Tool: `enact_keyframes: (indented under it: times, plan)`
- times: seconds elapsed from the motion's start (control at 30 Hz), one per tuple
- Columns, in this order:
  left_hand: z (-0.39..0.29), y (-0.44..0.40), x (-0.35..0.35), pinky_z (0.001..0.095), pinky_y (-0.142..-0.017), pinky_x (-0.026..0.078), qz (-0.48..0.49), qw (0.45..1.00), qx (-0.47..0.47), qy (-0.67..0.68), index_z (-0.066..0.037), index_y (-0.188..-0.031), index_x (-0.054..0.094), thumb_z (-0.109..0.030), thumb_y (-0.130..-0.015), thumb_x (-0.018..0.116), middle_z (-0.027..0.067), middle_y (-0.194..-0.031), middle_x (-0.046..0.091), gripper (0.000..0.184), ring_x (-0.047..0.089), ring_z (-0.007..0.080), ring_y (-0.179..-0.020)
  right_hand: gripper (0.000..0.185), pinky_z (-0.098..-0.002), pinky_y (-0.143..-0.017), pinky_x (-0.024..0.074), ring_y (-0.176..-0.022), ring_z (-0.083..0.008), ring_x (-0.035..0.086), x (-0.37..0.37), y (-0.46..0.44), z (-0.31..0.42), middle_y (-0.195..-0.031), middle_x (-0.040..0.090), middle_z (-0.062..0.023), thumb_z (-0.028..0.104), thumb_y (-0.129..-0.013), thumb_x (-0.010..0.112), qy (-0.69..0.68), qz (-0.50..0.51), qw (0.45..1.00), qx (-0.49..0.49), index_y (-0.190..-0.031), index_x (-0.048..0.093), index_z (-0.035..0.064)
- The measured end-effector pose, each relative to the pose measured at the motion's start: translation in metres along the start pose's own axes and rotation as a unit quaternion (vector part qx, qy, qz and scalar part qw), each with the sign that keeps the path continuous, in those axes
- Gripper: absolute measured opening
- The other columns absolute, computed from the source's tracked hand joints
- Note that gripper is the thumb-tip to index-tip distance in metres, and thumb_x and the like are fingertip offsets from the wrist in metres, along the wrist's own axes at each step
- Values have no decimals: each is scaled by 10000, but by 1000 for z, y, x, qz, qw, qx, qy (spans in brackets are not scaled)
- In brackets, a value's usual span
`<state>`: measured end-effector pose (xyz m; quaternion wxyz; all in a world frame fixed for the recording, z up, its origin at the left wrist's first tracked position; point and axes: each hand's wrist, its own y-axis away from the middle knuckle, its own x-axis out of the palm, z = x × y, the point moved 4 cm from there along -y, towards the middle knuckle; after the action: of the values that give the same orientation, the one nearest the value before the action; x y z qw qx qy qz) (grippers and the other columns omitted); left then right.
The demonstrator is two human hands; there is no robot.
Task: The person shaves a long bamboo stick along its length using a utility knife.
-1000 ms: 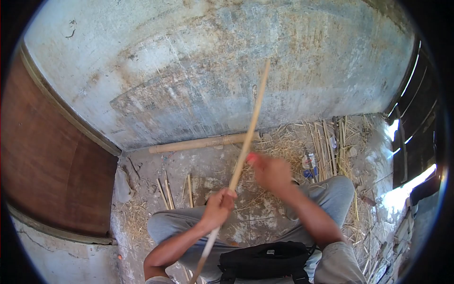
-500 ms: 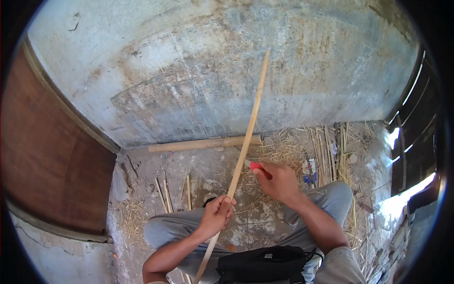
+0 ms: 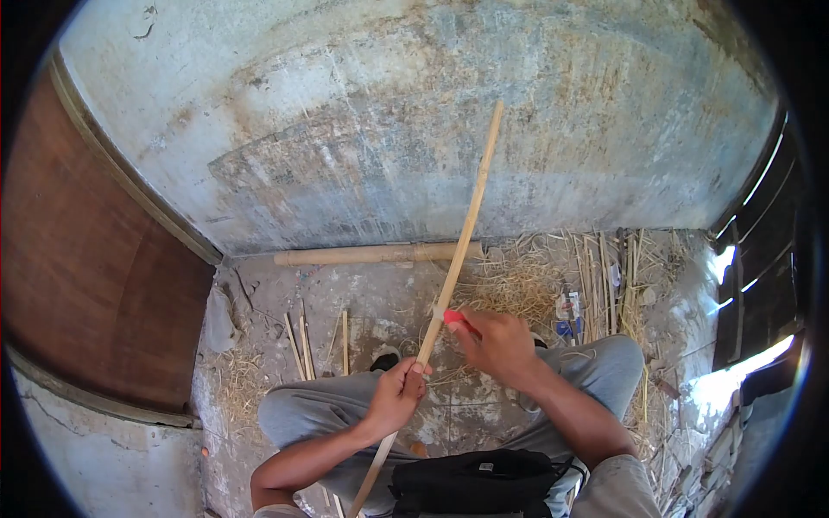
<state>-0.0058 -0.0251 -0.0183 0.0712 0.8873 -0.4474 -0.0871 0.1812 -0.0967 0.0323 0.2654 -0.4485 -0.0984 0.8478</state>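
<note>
A long, pale bamboo strip (image 3: 467, 226) slants up from my lap toward the wall. My left hand (image 3: 401, 394) is closed around its lower part, the thumb lying along it. My right hand (image 3: 499, 347) grips a knife (image 3: 452, 317) by its red handle. Only a little of the blade shows, lying against the strip a short way above my left hand. The rest of the handle is hidden in my fingers.
A thick bamboo pole (image 3: 371, 255) lies along the foot of the wall. Shavings (image 3: 518, 289) and several thin strips (image 3: 596, 276) cover the floor at right. More strips (image 3: 304, 345) lie at left, near a brown door (image 3: 104, 259). A black bag (image 3: 475, 479) rests on my lap.
My right hand has moved slightly down and left along the strip, bringing the knife closer to my left hand. The left hand keeps its hold, and the view has shifted a little.
</note>
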Motion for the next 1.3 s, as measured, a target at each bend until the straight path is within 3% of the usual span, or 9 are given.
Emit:
enact_keyframes:
  times: [0.07,0.13,0.27,0.33,0.43,0.73,0.87,1.03,1.3]
  plan:
    - [3,2,0,219,-407,324,12,1000,23,-7,-43,-1074,535,-293,-1074,419,-39,-642,420,276,355,29,-467,261,-403,-534,516,-596,-305,663,-6,-7,-8,-709,665,-133,266,-894,685,19,-17,999,28,-991,711,26]
    - [-2,5,2,219,-403,326,25,999,-16,18,-44,-1070,531,-298,-1075,414,-38,-642,422,279,354,29,-466,234,-433,-524,532,-607,-303,677,-13,-10,-20,-672,658,-94,327,-909,647,16,-9,999,28,-948,704,103]
    - [-2,0,0,220,-394,319,24,1000,6,2,-49,-1068,531,-304,-1076,408,-35,-639,418,283,353,30,-465,239,-424,-497,528,-587,-297,674,-5,1,-7,-669,659,-85,322,-902,657,20,1,1000,-3,-917,707,89]
    - [-3,-3,-2,224,-388,313,1,1000,-13,12,-56,-1065,532,-311,-1078,401,-33,-634,409,287,349,34,-462,254,-410,-463,517,-557,-289,668,7,14,7,-667,664,-82,327,-894,670,-22,-4,997,-74,-910,704,76]
    - [4,-5,-4,229,-382,311,-17,999,-35,30,-62,-1054,532,-318,-1078,399,-34,-627,402,290,345,38,-460,267,-401,-434,506,-537,-279,665,15,16,9,-677,675,-85,333,-885,684,26,51,996,-66,-912,703,68]
    - [-6,-8,-7,230,-401,270,-39,999,-10,0,-55,-1019,531,-323,-1076,406,-37,-613,393,302,337,45,-457,261,-360,-425,491,-501,-239,644,15,13,11,-642,652,-48,316,-843,737,19,-20,997,-66,-953,721,80]
    - [1,-9,-8,230,-417,281,-46,999,-13,-2,-51,-1008,535,-302,-1076,411,-37,-618,398,288,338,47,-475,254,-360,-431,494,-506,-236,644,12,8,10,-628,639,-52,321,-858,721,44,-52,995,-71,-942,716,81]
    - [7,-2,-2,218,-456,295,-4,1000,-6,-13,-40,-999,538,-257,-1074,418,-39,-622,399,259,343,39,-522,249,-418,-499,518,-580,-304,662,6,-9,-23,-673,660,-99,332,-887,685,48,-25,999,9,-922,719,88]
    - [-6,5,-12,241,-504,338,-25,997,27,-61,-19,-987,549,-235,-1070,426,-22,-635,428,262,379,50,-559,290,-438,-513,522,-599,-313,674,2,-16,-17,-675,667,-113,367,-906,656,27,-57,998,9,-928,710,82]
